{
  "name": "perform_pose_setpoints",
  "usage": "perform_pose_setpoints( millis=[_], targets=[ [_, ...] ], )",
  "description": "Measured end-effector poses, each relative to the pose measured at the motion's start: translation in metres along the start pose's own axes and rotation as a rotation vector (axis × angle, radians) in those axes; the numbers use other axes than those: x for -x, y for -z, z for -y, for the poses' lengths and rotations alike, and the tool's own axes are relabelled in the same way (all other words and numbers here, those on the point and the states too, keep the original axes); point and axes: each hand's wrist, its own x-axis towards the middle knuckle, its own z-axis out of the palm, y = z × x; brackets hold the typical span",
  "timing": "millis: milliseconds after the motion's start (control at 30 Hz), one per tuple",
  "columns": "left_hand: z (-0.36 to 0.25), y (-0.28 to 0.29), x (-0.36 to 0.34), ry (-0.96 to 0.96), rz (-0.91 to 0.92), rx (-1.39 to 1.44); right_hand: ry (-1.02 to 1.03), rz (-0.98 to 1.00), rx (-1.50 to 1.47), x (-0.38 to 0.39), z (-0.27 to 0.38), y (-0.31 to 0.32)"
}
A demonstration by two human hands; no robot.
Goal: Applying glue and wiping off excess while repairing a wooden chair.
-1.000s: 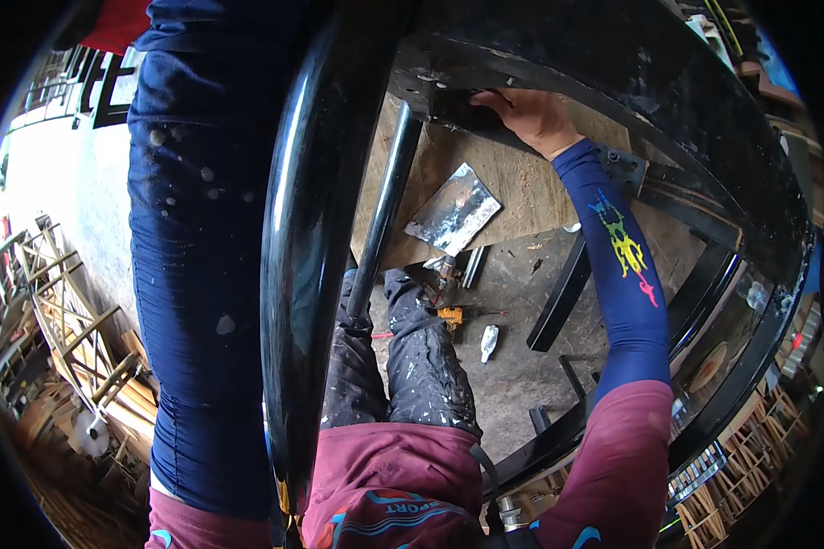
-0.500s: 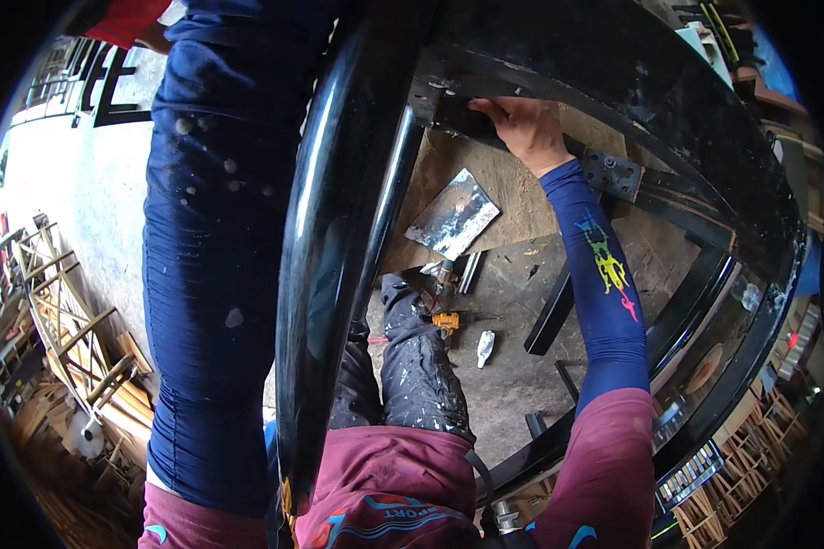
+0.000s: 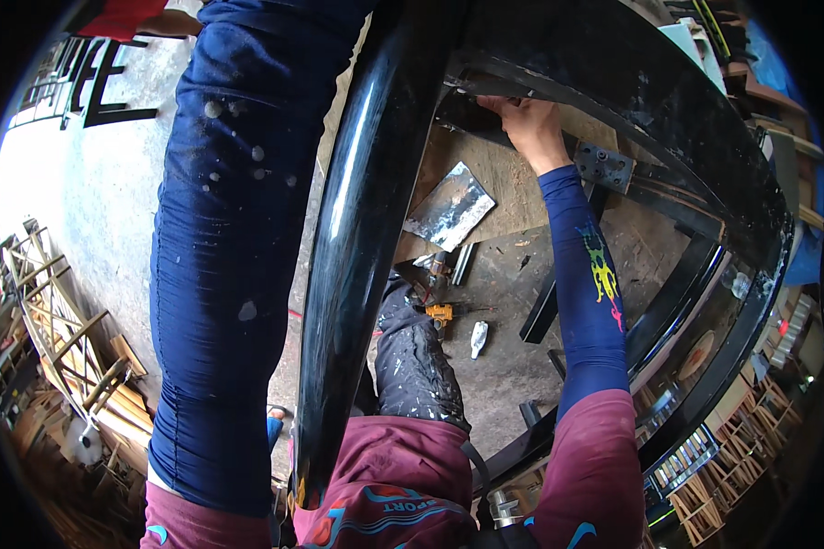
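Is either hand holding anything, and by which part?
The right hand, partly hidden, is at the inner edge of the black frame; whether it grips there cannot be told. The left hand is out of view.

You've got strong light from the left, floor nearly blown out there; glare streaks the black tube, black panel reads dim. Fisheye bends your edges, corners black, rim soft.

A workshop is indicated: a yellow power drill is seen on the concrete floor, wooden frames and scrap timber are heaped toward its left edge, and dark trousers are spattered with white.
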Motion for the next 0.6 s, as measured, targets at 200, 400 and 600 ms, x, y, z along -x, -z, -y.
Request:
perform_pose_setpoints(
  millis=[200, 400, 600],
  targets=[
    [0.031, -0.01, -0.012, -0.293, 0.105, -0.103, 0.222, 0.044, -0.172, -0.014, -0.062, -0.001],
    [0.012, -0.001, -0.012, -0.627, 0.142, -0.976, -0.228, -0.083, -0.654, 0.007, 0.016, -0.004],
    [-0.001, -0.003, -0.009, -0.62, 0.164, -1.02, -0.348, -0.363, -0.797, 0.003, 0.02, -0.018]
  ],
)
